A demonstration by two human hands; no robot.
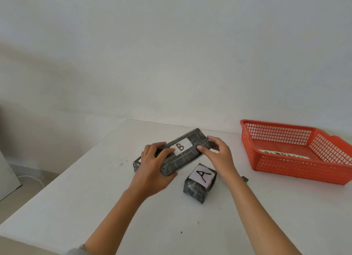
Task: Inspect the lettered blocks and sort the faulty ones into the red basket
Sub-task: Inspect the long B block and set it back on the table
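Observation:
A long dark block with a white label "B" [185,152] is tilted up above the white table. My left hand [152,167] grips its near left end, fingers curled over the top. My right hand [217,154] pinches its far right end. A small dark cube labelled "A" [200,182] stands on the table just below the B block. Part of a third dark block [136,164] shows behind my left hand, mostly hidden. The red basket [282,171] sits at the right, with a paper label lying inside.
The white table [95,197] ends at a left edge with floor and a white cable below. A wall stands right behind the table. A small dark item [245,178] lies by my right forearm.

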